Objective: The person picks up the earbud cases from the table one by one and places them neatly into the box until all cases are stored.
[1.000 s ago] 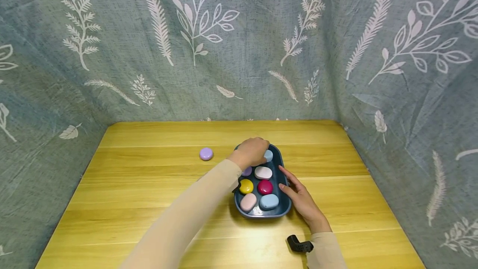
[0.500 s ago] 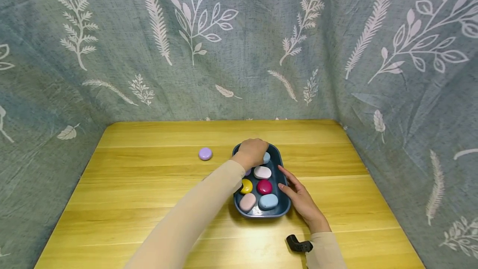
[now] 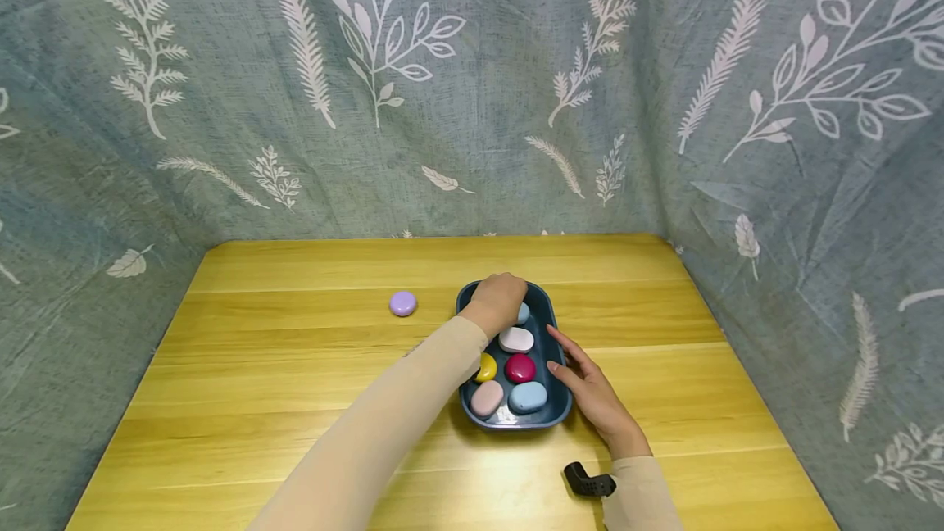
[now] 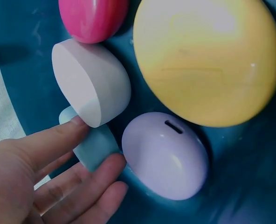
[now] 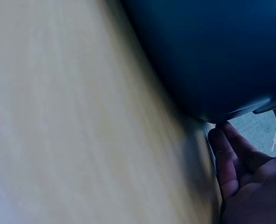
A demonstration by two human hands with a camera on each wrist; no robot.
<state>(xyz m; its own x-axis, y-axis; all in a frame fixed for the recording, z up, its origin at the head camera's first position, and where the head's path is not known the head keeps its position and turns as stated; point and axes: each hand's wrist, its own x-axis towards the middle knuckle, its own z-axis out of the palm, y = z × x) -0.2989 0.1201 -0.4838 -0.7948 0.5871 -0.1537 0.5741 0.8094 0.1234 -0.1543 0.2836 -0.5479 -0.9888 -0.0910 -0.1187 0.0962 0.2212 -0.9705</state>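
Note:
A dark blue tray point(image 3: 542, 422) holds several rounded cases that look like earbud charging cases. My left hand point(image 3: 498, 301) reaches into its far end. In the left wrist view, its thumb and fingers pinch a light blue case point(image 4: 93, 147). Close by are a white case point(image 4: 93, 81) and a purple case point(image 4: 166, 156) with a small slot. Nearer lie a yellow case point(image 3: 487, 367), a crimson case point(image 3: 520, 368), a pink case point(image 3: 487, 399) and another light blue case point(image 3: 528, 397). My right hand point(image 3: 599, 400) grips the tray's right side, thumb over the rim.
Another purple case point(image 3: 402, 303) lies on the wooden table point(image 3: 295, 367), left of the tray. A black device point(image 3: 588, 479) sits at the right wrist. Patterned grey-green cloth point(image 3: 487, 105) hangs behind and on both sides.
The head view has shifted slightly. My left hand stays at the tray's far end, and its forearm has swung a little rightward, covering more of the yellow case. The right hand stays at the tray.

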